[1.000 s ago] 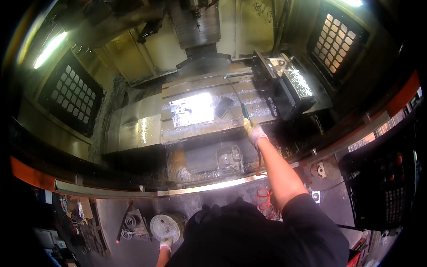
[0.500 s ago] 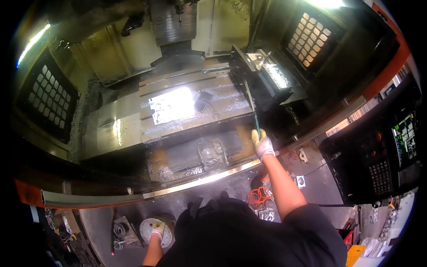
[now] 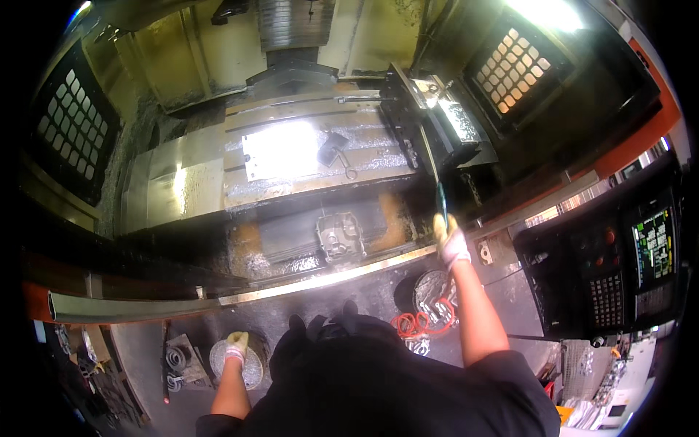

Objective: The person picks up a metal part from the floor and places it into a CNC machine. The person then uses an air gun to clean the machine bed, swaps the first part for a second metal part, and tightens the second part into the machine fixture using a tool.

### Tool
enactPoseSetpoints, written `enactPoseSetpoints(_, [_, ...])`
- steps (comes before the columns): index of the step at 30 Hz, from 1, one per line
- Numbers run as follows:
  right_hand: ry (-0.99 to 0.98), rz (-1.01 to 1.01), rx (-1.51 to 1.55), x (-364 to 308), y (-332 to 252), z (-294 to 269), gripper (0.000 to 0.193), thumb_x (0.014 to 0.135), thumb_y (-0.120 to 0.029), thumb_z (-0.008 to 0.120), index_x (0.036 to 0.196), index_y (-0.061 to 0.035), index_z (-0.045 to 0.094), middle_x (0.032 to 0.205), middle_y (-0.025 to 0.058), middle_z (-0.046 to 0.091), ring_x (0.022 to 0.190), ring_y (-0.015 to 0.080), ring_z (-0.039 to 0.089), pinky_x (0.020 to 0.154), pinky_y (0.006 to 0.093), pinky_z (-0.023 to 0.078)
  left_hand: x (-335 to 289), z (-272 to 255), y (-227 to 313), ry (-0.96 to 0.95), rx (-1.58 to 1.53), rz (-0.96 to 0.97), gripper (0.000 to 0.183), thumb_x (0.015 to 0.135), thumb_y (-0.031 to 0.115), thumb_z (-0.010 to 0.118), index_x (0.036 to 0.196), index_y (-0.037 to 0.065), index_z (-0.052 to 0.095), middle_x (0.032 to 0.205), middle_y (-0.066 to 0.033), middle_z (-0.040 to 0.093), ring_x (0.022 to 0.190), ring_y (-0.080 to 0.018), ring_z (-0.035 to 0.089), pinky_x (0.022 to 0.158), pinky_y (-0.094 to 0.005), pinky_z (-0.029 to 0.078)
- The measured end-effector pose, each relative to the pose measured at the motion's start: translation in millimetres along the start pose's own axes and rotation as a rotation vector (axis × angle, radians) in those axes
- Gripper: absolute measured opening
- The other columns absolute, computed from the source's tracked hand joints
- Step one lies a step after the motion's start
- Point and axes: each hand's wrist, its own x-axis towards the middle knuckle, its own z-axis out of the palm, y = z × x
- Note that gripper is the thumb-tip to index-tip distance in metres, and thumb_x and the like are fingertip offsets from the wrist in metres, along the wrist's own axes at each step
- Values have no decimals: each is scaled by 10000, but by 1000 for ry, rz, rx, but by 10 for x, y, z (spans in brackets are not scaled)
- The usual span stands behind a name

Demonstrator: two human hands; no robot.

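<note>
My R grip (image 3: 451, 240): matt cloth glove (image 3: 456, 251) on wand's shiny metal tube (image 3: 429, 154) w/ teal hdl (image 3: 441, 197). Machine bed (image 3: 306, 113): dull metal, rough w/ chips (image 3: 266, 188) nr front edge; glossy metal cover (image 3: 156, 178), L edge.

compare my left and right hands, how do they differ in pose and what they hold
The right hand grips a long, thin tool with a blue-green handle; the left hand shows no tool.
The right hand reaches forward to the machine's front edge; the left hand is nearer the body, over a round drum, contact unclear.
Both wear pale, yellowish gloves.
</note>
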Motion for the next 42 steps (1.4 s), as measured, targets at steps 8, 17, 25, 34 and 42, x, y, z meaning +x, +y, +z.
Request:
enactPoseSetpoints(8, [-7,-48,-146,1502,-789,158,618,970,-555,520,1264,-18,600,1032,250,665,1004,379,624,842,441,504,452,715,-1027,78,-361,147,389,895,320,724,1121,13,644,984,-119,698,896,-238,645,849,-365,508])
enactPoseSetpoints(17, [-35,-139,-149,2100,-1269,539,622,975,-556,507,1221,-1,642,1152,261,680,1169,404,618,968,444,475,-187,810,-2171,119,-134,-218,524,855,437,655,1118,-15,696,1091,-200,720,1017,-310,675,946,-397,487])
enactPoseSetpoints(25, [-186,224,8,606,-655,394,551,977,-533,555,1153,-17,632,766,93,662,661,219,609,658,376,511,-50,813,-2275,-12,-192,-244,475,857,417,663,1070,-5,706,1023,-162,727,980,-282,671,920,-398,492])
enactPoseSetpoints(34, [-44,148,282,-826,-217,86,506,971,-518,587,1124,-37,628,781,7,600,639,110,514,568,292,426,960,154,-1861,26,-218,27,422,885,407,660,1112,54,704,1046,-116,728,971,-259,669,905,-378,497])
enactPoseSetpoints(42, [-68,159,402,-128,-1068,58,542,935,-591,580,1140,-89,579,748,37,559,447,84,406,387,264,341,366,-68,-967,95,-11,132,440,903,434,648,1094,44,724,1056,-134,736,987,-281,677,923,-390,496])
